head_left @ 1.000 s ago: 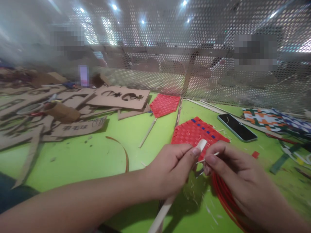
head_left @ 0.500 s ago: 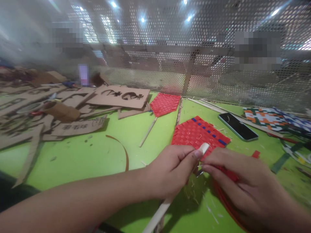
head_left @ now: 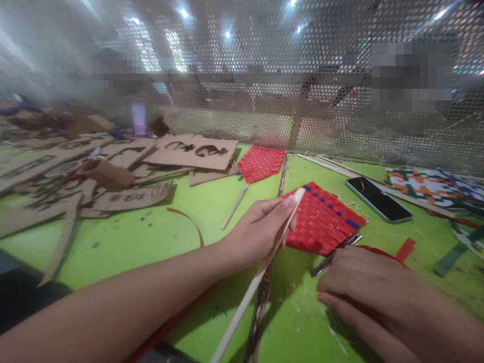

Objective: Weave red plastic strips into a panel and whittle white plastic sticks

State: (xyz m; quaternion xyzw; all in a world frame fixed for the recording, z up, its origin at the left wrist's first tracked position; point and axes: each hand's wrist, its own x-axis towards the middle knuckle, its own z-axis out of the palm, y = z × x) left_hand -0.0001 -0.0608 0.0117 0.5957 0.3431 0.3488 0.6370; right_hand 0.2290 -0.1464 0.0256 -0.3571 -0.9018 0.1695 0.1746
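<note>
My left hand [head_left: 264, 224] is closed around a pale wooden stick [head_left: 242, 307], the thumb pressed near its flattened upper end. That end overlaps a red woven fan panel [head_left: 321, 217] with a row of blue patches, lying on the green table. My right hand [head_left: 363, 282] is low over the table at the right, fingers curled. A narrow dark metal tool [head_left: 321, 267], perhaps a knife, touches its far side. Whether the fingers grip it is hidden. A red strip [head_left: 381, 250] runs behind that hand.
A smaller red woven fan [head_left: 262, 162] with a stick handle lies farther back. Cut cardboard [head_left: 192, 151] and a cardboard tube [head_left: 108, 174] crowd the left. A phone [head_left: 378, 198] and orange-white woven piece [head_left: 416, 185] lie right. A perforated screen [head_left: 234, 91] stands behind.
My left hand and the stick have moved up and left, away from my right hand. The right hand has lowered slightly, and more of the metal tool shows beside it.
</note>
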